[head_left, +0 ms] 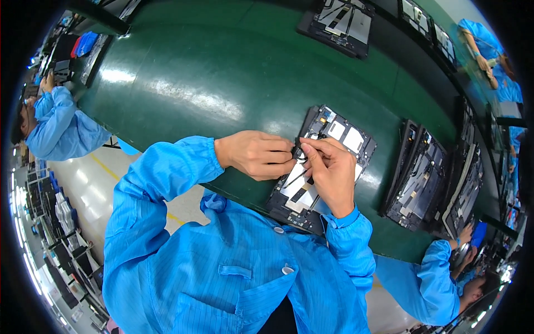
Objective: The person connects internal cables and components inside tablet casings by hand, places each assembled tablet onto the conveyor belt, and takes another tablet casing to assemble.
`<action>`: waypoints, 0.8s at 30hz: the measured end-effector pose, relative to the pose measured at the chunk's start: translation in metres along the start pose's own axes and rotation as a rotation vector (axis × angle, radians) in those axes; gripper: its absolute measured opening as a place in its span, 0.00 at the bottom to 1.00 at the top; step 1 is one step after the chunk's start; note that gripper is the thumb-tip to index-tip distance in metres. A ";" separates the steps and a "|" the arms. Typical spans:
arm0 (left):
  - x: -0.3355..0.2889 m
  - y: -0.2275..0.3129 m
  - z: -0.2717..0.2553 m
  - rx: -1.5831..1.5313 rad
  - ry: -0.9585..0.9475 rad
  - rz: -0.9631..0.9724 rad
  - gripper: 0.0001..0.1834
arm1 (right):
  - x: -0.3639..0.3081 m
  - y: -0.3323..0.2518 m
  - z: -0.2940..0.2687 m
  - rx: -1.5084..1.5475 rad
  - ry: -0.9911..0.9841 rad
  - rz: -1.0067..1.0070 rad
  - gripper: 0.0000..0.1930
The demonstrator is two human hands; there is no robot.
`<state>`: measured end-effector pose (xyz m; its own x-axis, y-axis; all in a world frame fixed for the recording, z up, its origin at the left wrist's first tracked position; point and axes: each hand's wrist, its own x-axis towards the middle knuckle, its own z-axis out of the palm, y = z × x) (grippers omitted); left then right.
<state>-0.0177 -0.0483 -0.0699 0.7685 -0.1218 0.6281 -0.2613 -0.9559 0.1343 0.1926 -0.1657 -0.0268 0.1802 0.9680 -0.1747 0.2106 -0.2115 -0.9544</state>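
An opened flat electronic device (356, 139), tablet-like with a black frame and silvery inner plates, lies at a slant on the bench in front of me. Over its middle, my right hand (332, 173) pinches a thin black cable (302, 151) between thumb and forefinger. My left hand (257, 156) comes in from the left with its fingers closed and bent, the tips meeting the right fingertips at the cable. What the left fingertips grip is hidden. Both hands cover part of the device's left side.
Several similar opened devices (416, 177) lean together at the right. Another opened device (340, 25) lies at the far side of the green bench (183, 72). Co-workers in blue sit at the left (61, 122) and lower right (428, 284); others are at the upper right.
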 end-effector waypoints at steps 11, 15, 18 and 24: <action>0.001 -0.002 -0.001 0.011 -0.046 0.012 0.16 | 0.002 -0.003 -0.002 0.019 -0.008 -0.005 0.09; -0.002 -0.004 0.001 0.041 -0.038 0.033 0.16 | 0.001 -0.001 -0.001 0.019 -0.003 -0.015 0.09; -0.001 -0.003 0.000 0.016 -0.047 -0.002 0.16 | 0.001 -0.002 -0.002 0.032 -0.015 -0.014 0.09; 0.000 -0.004 0.000 0.018 -0.033 -0.007 0.16 | 0.001 0.002 -0.002 0.032 -0.013 -0.026 0.10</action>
<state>-0.0165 -0.0441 -0.0702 0.7890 -0.1240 0.6017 -0.2456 -0.9614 0.1240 0.1949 -0.1653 -0.0281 0.1629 0.9747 -0.1528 0.1844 -0.1822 -0.9658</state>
